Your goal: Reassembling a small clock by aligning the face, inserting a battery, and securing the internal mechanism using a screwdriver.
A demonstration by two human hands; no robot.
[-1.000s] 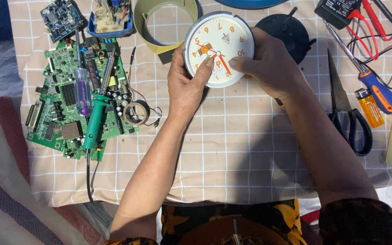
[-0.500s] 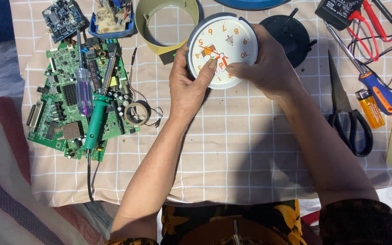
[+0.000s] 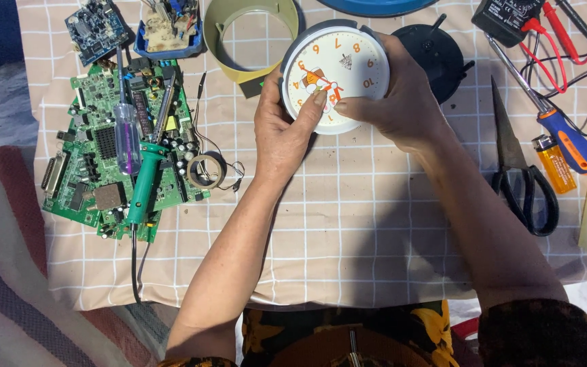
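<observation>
Head view shows the left hand (image 3: 281, 132) and right hand (image 3: 399, 95) both gripping the round white clock (image 3: 335, 75) at twelve o'clock, fingers curled around its rim.

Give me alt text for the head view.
Both hands, left hand and right hand, hold a round white clock face over a checked cloth. A green circuit board lies left; scissors lie right.
</observation>
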